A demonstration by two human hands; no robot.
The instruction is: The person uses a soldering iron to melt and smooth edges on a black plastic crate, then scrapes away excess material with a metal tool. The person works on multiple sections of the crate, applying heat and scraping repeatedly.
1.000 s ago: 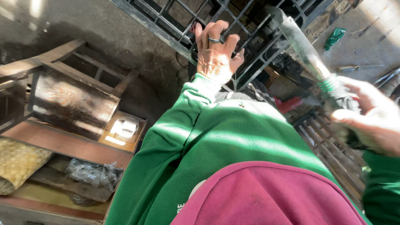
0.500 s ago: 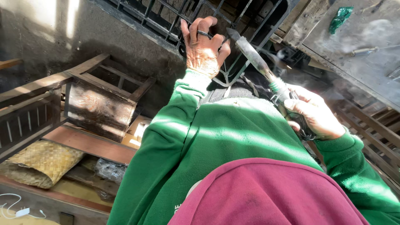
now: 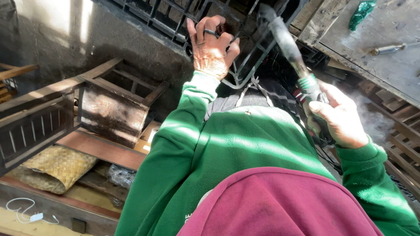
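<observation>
My left hand (image 3: pixel 212 48), a ring on one finger, is closed around a bar of a black metal grille (image 3: pixel 245 72) at the top middle. My right hand (image 3: pixel 339 116) grips the handle of a long dark rod-like tool (image 3: pixel 284 41) wrapped with green tape near the grip. The tool slants up and left, and its tip lies against the grille bars just right of my left hand. Green sleeves cover both arms, and a maroon cap or hood fills the bottom of the view.
Dark wooden furniture frames (image 3: pixel 111 109) stand at the left above a woven yellow mat (image 3: pixel 57 168). A white cable (image 3: pixel 26 212) lies at the bottom left. A grey worktop (image 3: pixel 385 26) with a green scrap and a metal tool is top right; wooden slats (image 3: pixel 404 144) are on the right.
My right hand has swung the tool in from the right, bringing its tip up to the grille beside my left hand. My left hand has kept its hold on the bar.
</observation>
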